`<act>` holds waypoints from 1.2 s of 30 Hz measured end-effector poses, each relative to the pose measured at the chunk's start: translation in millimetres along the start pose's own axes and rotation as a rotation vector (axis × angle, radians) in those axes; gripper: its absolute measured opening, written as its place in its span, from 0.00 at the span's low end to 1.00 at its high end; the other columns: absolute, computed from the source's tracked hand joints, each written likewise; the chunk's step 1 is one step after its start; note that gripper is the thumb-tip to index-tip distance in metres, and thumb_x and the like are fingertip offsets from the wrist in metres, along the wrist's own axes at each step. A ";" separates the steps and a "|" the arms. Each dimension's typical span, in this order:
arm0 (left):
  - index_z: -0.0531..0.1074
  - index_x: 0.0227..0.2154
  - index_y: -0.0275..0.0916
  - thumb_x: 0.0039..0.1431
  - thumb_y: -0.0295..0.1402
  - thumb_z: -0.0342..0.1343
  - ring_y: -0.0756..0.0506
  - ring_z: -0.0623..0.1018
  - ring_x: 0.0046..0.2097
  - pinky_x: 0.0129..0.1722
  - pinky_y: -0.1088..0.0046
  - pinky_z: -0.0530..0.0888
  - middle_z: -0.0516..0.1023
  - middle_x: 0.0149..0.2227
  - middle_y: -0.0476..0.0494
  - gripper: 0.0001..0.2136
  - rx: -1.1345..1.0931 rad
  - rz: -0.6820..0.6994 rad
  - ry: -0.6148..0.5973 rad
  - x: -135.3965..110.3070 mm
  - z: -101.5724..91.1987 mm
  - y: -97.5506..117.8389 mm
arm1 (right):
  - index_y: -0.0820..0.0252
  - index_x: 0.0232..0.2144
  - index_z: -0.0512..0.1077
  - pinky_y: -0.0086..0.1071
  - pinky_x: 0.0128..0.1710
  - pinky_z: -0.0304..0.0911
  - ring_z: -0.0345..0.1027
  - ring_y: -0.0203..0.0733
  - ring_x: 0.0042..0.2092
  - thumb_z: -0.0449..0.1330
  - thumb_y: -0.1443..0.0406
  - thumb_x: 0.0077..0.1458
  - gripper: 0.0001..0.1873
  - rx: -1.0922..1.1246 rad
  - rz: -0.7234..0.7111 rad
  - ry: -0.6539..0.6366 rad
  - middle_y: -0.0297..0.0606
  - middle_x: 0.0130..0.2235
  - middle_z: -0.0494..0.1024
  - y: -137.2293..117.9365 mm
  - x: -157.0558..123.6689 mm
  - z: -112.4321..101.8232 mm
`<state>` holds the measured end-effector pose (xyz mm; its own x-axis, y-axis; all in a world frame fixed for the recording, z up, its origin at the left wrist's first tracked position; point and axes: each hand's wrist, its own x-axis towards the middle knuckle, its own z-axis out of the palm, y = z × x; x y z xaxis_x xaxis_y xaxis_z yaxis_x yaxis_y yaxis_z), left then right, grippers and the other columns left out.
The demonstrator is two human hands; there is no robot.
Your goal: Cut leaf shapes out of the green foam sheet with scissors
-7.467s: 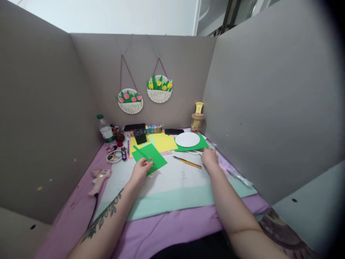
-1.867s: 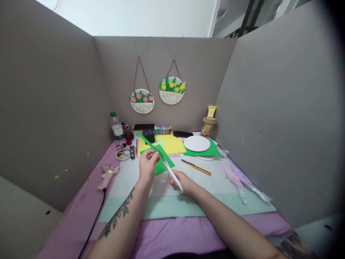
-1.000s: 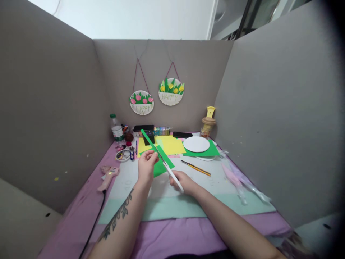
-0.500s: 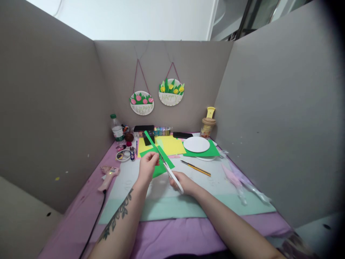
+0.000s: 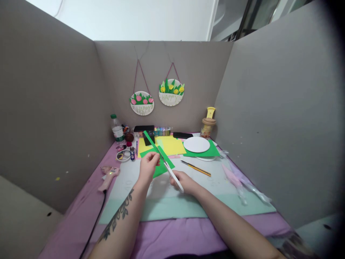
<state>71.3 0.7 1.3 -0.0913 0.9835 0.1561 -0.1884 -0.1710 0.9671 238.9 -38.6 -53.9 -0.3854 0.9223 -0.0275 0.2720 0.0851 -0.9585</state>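
My right hand (image 5: 184,180) is closed around the white handles of a pair of scissors (image 5: 174,176), whose blades point up and to the left. Along those blades runs a narrow green paper strip (image 5: 149,139), slanting away toward the back. My left hand (image 5: 149,163) is pinched closed just left of the blades, by the strip's near part; the fingers hide exactly how the paper is gripped. Beneath both hands a larger sheet of green paper (image 5: 159,172) lies on the white work mat (image 5: 172,192).
Yellow paper (image 5: 175,145) lies behind the hands. On the right are a white paper plate (image 5: 196,144), pencils (image 5: 196,168) and plastic-wrapped pieces (image 5: 234,180). A corded pink glue gun (image 5: 109,177) rests at left, near a bottle (image 5: 118,129). Two decorated plates (image 5: 171,98) hang behind.
Almost nothing differs. The green strip's far end has shifted very slightly left, and both hands keep nearly the same pose.
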 end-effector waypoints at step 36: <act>0.68 0.23 0.36 0.47 0.35 0.55 0.55 0.63 0.19 0.19 0.80 0.61 0.66 0.19 0.54 0.07 0.160 0.083 0.047 3.9 -5.5 -3.8 | 0.60 0.23 0.63 0.25 0.20 0.50 0.53 0.29 0.21 0.59 0.62 0.38 0.09 0.094 0.040 -0.037 0.27 0.20 0.62 -2.1 -0.8 0.5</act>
<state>66.3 4.9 -2.9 -0.1461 0.9620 0.2308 -0.0203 -0.2362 0.9715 238.2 -39.7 -52.0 -0.4085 0.9097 -0.0747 0.2047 0.0115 -0.9788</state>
